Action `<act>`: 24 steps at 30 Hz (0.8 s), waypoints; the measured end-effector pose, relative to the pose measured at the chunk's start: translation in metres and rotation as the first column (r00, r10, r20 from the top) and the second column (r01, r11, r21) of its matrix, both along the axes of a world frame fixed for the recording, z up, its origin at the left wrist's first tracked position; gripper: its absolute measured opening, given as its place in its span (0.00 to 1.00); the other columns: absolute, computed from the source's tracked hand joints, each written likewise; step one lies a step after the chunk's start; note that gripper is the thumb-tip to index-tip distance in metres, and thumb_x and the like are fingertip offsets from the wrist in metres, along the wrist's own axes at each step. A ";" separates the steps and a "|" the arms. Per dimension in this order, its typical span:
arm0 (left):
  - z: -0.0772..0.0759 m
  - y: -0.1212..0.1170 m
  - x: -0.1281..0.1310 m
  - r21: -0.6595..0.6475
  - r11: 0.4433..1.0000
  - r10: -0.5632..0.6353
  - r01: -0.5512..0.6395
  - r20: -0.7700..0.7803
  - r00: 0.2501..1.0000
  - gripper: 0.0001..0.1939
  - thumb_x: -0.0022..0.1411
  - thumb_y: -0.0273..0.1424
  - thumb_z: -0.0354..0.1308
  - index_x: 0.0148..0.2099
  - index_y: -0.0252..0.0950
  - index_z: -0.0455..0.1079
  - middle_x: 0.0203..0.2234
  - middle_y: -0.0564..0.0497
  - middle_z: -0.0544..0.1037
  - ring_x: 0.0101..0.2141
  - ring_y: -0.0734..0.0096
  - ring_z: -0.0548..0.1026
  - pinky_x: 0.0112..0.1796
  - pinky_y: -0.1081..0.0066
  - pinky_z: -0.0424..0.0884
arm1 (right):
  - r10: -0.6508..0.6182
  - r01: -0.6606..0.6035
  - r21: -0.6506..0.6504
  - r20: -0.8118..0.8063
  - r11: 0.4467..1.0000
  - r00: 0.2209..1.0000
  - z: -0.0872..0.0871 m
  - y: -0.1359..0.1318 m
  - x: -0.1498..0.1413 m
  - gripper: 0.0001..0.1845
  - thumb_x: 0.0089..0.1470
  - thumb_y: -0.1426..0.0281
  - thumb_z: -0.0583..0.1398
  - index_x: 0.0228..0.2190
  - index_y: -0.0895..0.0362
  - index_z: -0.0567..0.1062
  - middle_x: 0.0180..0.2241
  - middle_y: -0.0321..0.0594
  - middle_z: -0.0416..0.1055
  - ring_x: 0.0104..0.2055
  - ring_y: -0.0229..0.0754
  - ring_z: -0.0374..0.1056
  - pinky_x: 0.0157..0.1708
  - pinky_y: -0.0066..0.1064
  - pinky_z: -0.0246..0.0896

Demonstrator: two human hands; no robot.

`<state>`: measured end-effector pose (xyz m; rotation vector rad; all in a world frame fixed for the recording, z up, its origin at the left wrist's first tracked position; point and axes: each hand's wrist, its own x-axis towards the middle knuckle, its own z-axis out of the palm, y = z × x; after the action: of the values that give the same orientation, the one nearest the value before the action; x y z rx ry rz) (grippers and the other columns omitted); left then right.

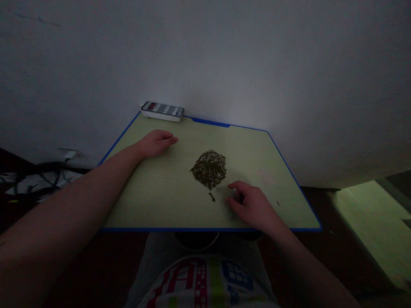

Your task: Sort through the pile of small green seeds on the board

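A heap of small dark brown-green bits (209,169), like dried leaves or seeds, lies mid-table. My right hand (248,203) pinches a clear plastic set square (226,203) with printed markings between thumb and fingers. The set square's edge is just below the heap, next to a short trail of loose bits (212,196). To the left of the heap my left hand (158,143) rests on the table (144,205), its fingers curled in and nothing visible in them. The inside of that hand is hidden.
A phone (163,108) lies on a white box (160,115) at the back left corner, against the wall (205,55). A faint pale patch (267,176) and a dark sliver (278,203) are on the right. A dark round container (195,240) sits below the front edge. Cables (54,171) lie left.
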<state>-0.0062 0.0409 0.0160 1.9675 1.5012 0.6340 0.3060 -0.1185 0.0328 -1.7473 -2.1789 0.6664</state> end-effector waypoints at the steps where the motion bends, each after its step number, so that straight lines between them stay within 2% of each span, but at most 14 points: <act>1: 0.000 0.000 0.000 0.003 1.000 -0.002 0.002 0.005 1.000 0.20 0.55 0.46 0.50 0.21 0.37 0.56 0.15 0.57 0.54 0.18 0.76 0.55 0.22 0.72 0.50 | 0.003 -0.003 0.001 -0.003 1.000 1.000 0.000 0.000 0.000 0.15 0.53 0.67 0.58 0.42 0.57 0.73 0.20 0.33 0.68 0.22 0.37 0.64 0.24 0.29 0.50; 13: 0.002 -0.001 0.001 0.016 1.000 -0.007 0.007 -0.019 1.000 0.20 0.56 0.46 0.49 0.21 0.37 0.56 0.15 0.57 0.55 0.18 0.76 0.56 0.22 0.72 0.51 | 0.077 -0.077 0.011 -0.020 0.997 0.997 0.002 0.011 -0.005 0.16 0.53 0.68 0.58 0.44 0.57 0.73 0.21 0.33 0.68 0.23 0.37 0.63 0.25 0.29 0.50; 18: 0.000 -0.001 0.000 0.013 1.000 -0.011 0.011 -0.013 1.000 0.21 0.56 0.47 0.49 0.21 0.37 0.55 0.15 0.57 0.54 0.18 0.76 0.55 0.21 0.72 0.51 | 0.146 -0.146 0.013 -0.030 0.989 0.989 0.003 0.016 -0.005 0.16 0.52 0.70 0.58 0.44 0.57 0.73 0.21 0.33 0.68 0.24 0.36 0.63 0.25 0.28 0.50; 24: 0.001 0.000 0.000 0.018 1.000 -0.019 0.019 -0.001 1.000 0.20 0.57 0.46 0.49 0.21 0.37 0.55 0.15 0.57 0.54 0.18 0.76 0.55 0.21 0.72 0.50 | 0.179 -0.180 -0.023 -0.033 0.983 0.983 0.005 0.016 -0.003 0.16 0.52 0.70 0.59 0.44 0.56 0.73 0.21 0.32 0.67 0.23 0.36 0.62 0.24 0.28 0.50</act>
<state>-0.0064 0.0404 0.0166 1.9940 1.4798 0.6408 0.3033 -0.1026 0.0375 -1.5537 -2.3352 0.7611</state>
